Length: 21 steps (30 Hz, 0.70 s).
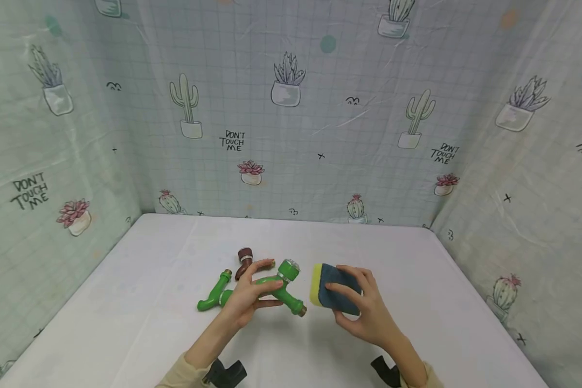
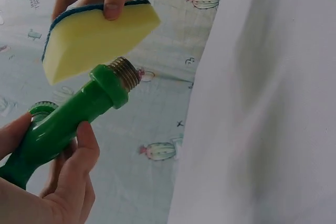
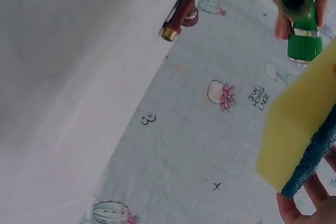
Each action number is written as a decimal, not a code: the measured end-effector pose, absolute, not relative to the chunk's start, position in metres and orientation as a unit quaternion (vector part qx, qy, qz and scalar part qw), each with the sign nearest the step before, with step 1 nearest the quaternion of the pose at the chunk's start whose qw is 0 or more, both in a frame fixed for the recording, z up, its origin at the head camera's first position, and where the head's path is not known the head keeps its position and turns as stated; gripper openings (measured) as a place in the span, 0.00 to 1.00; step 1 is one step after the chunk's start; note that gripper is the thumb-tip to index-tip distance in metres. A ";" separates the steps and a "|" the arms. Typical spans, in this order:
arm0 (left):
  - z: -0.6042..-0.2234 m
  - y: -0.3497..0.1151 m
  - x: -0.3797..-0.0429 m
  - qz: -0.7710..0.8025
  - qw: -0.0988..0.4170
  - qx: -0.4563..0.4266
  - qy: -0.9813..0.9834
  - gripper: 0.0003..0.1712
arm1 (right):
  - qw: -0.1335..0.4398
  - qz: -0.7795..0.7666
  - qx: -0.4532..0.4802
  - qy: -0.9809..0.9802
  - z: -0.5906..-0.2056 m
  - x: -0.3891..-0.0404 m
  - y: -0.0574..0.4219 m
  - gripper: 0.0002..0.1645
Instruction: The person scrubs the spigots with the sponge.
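Observation:
My left hand (image 1: 244, 302) grips a green tap (image 1: 289, 299) above the table. In the left wrist view its threaded metal end (image 2: 125, 73) points toward the sponge. A ribbed green cap (image 3: 304, 48) shows on the tap in the right wrist view. Opposite, my right hand (image 1: 371, 312) holds a two-layer sponge (image 1: 331, 276) between fingers and thumb, yellow foam with a dark blue scouring side. The yellow foam (image 2: 94, 43) faces the tap, and a small gap parts them in the head view.
Behind the left hand, another green tap (image 1: 215, 295) and a brown tap (image 1: 244, 258) lie on the white table (image 1: 165, 258). Cloth walls (image 1: 320, 134) printed with cacti stand at the back and both sides. Black pieces (image 1: 230, 373) sit by the wrists.

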<state>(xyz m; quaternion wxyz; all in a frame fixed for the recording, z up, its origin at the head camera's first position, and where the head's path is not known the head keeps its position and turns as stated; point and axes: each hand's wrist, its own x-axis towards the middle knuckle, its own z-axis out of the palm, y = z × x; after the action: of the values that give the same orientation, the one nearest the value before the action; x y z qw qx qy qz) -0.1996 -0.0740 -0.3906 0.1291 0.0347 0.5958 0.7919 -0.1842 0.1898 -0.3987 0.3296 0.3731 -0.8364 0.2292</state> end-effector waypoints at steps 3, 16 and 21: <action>-0.390 -0.073 -0.200 0.786 0.111 0.036 0.607 0.26 | 0.353 0.221 0.378 -0.827 -0.393 -0.188 0.186 0.21; -0.383 -0.068 -0.198 0.768 0.144 0.082 0.619 0.29 | 0.396 0.160 0.420 -0.801 -0.397 -0.191 0.167 0.20; -0.382 -0.071 -0.197 0.770 0.158 0.087 0.611 0.31 | 0.380 0.150 0.444 -0.797 -0.402 -0.189 0.166 0.20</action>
<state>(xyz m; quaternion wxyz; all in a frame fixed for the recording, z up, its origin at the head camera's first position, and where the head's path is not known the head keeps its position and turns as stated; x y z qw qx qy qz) -0.1968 -0.0706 -0.3819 0.1585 0.0870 0.6114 0.7704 -0.1891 0.1664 -0.4018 0.3798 0.4443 -0.7974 0.1496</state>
